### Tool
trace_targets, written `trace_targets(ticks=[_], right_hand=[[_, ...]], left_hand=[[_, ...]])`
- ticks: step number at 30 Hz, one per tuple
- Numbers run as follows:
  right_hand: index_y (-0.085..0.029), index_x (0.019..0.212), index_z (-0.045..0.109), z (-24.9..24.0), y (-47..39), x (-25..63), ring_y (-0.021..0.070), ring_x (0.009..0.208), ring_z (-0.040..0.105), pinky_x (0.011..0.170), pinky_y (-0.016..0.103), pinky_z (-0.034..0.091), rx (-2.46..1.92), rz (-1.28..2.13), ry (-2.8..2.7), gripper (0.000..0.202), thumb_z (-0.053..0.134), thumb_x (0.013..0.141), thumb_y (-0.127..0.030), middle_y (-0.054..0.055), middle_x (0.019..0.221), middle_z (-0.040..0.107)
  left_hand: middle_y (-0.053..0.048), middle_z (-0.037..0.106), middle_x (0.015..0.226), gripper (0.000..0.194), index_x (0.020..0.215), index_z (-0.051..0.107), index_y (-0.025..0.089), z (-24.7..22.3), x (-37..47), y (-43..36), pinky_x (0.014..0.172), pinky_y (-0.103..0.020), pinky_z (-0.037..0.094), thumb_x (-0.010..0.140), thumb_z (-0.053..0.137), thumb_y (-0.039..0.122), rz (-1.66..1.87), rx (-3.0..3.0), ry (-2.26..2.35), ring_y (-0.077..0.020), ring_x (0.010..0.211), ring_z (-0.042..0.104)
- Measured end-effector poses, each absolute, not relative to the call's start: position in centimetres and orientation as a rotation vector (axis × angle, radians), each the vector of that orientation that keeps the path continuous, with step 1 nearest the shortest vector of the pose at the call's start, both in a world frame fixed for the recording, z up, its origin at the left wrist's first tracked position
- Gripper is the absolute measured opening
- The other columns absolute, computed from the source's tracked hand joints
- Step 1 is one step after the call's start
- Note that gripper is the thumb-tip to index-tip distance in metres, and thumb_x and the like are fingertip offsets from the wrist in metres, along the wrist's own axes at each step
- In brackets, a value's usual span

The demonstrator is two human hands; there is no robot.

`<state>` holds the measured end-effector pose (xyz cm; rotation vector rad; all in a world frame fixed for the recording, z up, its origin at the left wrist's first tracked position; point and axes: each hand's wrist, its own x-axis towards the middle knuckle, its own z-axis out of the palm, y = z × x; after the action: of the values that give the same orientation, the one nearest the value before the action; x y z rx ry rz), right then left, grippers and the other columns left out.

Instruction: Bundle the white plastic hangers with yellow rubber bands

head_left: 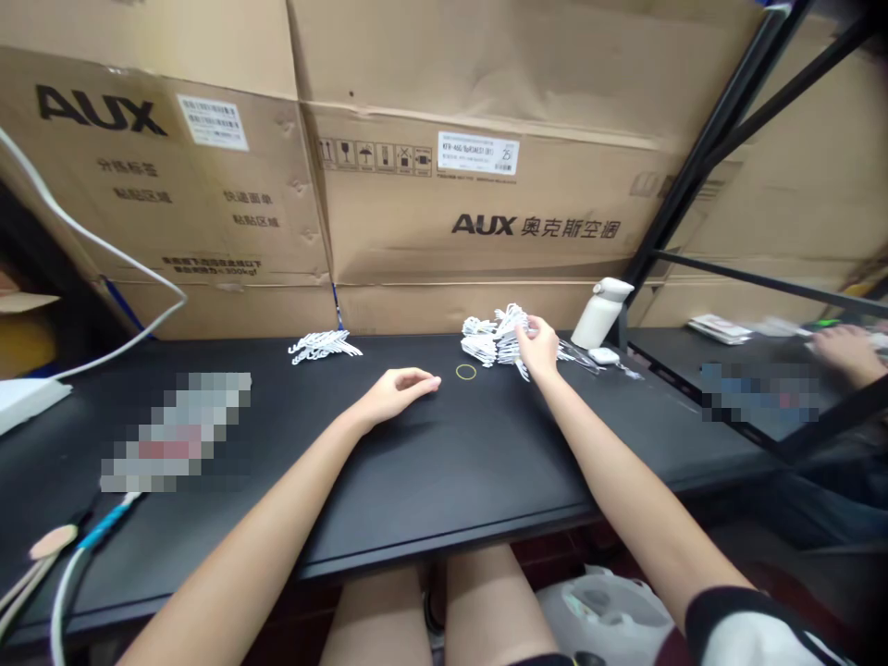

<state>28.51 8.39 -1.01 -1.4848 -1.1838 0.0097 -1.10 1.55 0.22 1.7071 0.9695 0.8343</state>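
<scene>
My right hand point(539, 346) reaches to the pile of small white plastic hooks point(478, 348) at the back of the black table. Its fingers are closed on some of the hooks point(511, 326) at the pile's right side. Lower and to the left, my left hand point(399, 394) hovers at or rests on the tabletop; I cannot tell which. Thumb and fingers curl together at the tips, with nothing visible in them. Between the hands lies a thin yellow rubber band point(465, 372). A smaller group of white hooks point(323, 346) lies farther left.
A white bottle point(600, 313) leans beside a small white case point(603, 355). Clear plastic pieces point(581, 357) lie near the hooks. Cardboard point(388, 222) walls the back. A black metal frame point(735, 129) stands right; beyond it shows another person's hand point(847, 351). A blurred-out object point(184, 430) lies left.
</scene>
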Motion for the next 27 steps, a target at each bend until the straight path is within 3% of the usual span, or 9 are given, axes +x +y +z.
trace_targets(ticks=[5, 12, 17, 22, 25, 27], right_hand=[[-0.01, 0.104, 0.061, -1.1, 8.3, 28.3, 0.0169, 0.074, 0.059, 0.091, 0.04, 0.045, -1.466, -0.069, -1.196, 0.034, 0.055, 0.073, -0.023, 0.016, 0.113, 0.057], [-0.015, 0.09, 0.062, -0.1, 5.8, 24.4, 0.0107, 0.061, 0.055, 0.067, 0.031, 0.05, -1.176, -0.052, -1.336, 0.019, 0.05, 0.079, -0.025, 0.012, 0.112, 0.057], [-0.019, 0.087, 0.061, 0.2, 4.0, 19.4, 0.012, 0.066, 0.057, 0.052, 0.025, 0.046, -1.026, 0.097, -1.606, 0.015, 0.048, 0.085, -0.026, 0.01, 0.117, 0.058], [-0.021, 0.1, 0.059, 0.5, 6.0, 13.8, 0.0149, 0.072, 0.061, 0.069, 0.031, 0.051, -0.928, 0.231, -1.983, 0.019, 0.049, 0.085, -0.025, 0.008, 0.111, 0.061], [-0.017, 0.125, 0.047, 0.5, 8.3, 9.5, 0.0194, 0.081, 0.062, 0.08, 0.036, 0.05, -1.053, 0.278, -2.038, 0.042, 0.051, 0.086, -0.03, 0.01, 0.105, 0.064], [-0.013, 0.136, 0.036, 0.4, 9.8, 6.4, 0.0247, 0.1, 0.06, 0.091, 0.041, 0.046, -1.093, 0.252, -2.134, 0.057, 0.053, 0.087, -0.036, 0.016, 0.115, 0.061]], left_hand=[[-0.006, 0.075, 0.096, 0.036, 0.093, 0.074, 0.022, 0.1, -1.2, 1.7, 0.1, -0.038, 0.042, 0.074, 0.066, 0.051, 0.838, 1.69, 0.972, -0.0258, 0.104, 0.065], [-0.007, 0.075, 0.093, 0.033, 0.089, 0.073, 0.021, -0.2, -1.2, 1.8, 0.096, -0.038, 0.045, 0.07, 0.07, 0.047, 0.874, 1.676, 0.954, -0.025, 0.098, 0.067], [-0.007, 0.072, 0.069, 0.027, 0.078, 0.068, 0.016, -1.0, -0.9, 2.4, 0.077, -0.033, 0.051, 0.071, 0.068, 0.042, 1.077, 1.669, 1.088, -0.0214, 0.072, 0.069], [0.001, 0.06, 0.056, 0.019, 0.074, 0.057, 0.018, -0.9, -2.0, 3.2, 0.053, -0.024, 0.045, 0.078, 0.057, 0.037, 1.707, 1.279, 1.386, -0.0131, 0.048, 0.057], [0.0, 0.064, 0.07, 0.02, 0.09, 0.053, 0.02, -0.6, -2.8, 3.3, 0.056, -0.024, 0.044, 0.088, 0.043, 0.037, 2.001, 1.068, 1.448, -0.0121, 0.054, 0.058], [-0.003, 0.066, 0.081, 0.023, 0.101, 0.049, 0.02, -0.5, -3.1, 3.3, 0.063, -0.025, 0.045, 0.092, 0.037, 0.037, 2.096, 1.042, 1.423, -0.0135, 0.065, 0.061]])
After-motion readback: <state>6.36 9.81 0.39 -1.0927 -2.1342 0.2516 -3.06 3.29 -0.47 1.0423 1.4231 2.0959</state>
